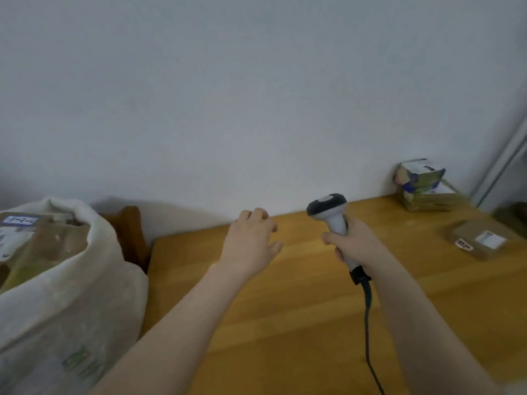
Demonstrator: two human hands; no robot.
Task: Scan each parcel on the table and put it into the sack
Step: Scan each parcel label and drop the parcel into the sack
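My right hand (355, 242) grips a grey-and-black barcode scanner (330, 212) upright above the wooden table (285, 309); its dark cable hangs down toward the near edge. My left hand (251, 240) hovers over the table's far middle with loosely curled fingers, holding nothing. A flat brown parcel (482, 239) with a white label lies at the right. A taped, blue-patterned parcel (422, 183) stands at the far right corner against the wall. The white woven sack (71, 295) stands at the left, open, with brown labelled parcels (37, 238) inside.
A plain white wall rises directly behind the table. A brown wooden piece (129, 232), perhaps a chair back, sits between the sack and the table's left edge. A pale vertical frame (504, 169) runs up the far right.
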